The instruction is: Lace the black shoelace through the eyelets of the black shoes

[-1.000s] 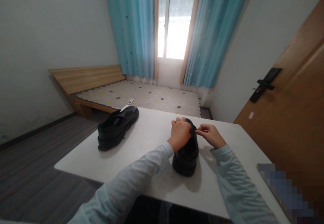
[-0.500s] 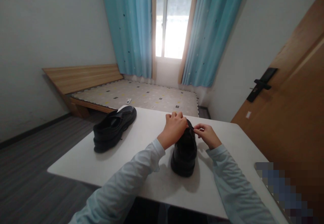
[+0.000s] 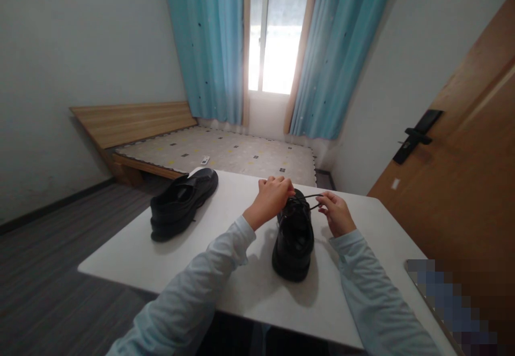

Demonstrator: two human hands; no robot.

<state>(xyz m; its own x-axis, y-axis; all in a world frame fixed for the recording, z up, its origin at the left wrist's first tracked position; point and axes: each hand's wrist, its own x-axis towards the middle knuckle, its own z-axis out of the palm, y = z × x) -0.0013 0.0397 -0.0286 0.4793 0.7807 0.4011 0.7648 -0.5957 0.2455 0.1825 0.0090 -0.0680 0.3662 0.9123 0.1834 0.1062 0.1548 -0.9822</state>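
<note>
A black lace-up shoe (image 3: pixel 293 254) stands on the white table in front of me, its heel toward me. Its black shoelace (image 3: pixel 310 197) stretches from the front of the shoe out to the right as a loop. My right hand (image 3: pixel 338 215), closed in a pinch, holds that loop a little off the shoe's right side. Over the front left of the shoe, my left hand (image 3: pixel 272 197) is closed with its fingertips on the lace; the exact grip is partly hidden. The other black shoe (image 3: pixel 181 205) sits apart on the table's left side.
The white table (image 3: pixel 241 297) has its near edge just before me. Behind it is a low bed (image 3: pixel 241 152) with a small white object (image 3: pixel 205 160) on its mattress. A wooden door (image 3: pixel 454 173) with a black handle stands at the right, and blue curtains (image 3: pixel 209 50) flank the window.
My right hand has drawn away to the right, pulling the shoelace out into a visible loop. My left hand has shifted slightly left, uncovering more of the shoe's opening and laces.
</note>
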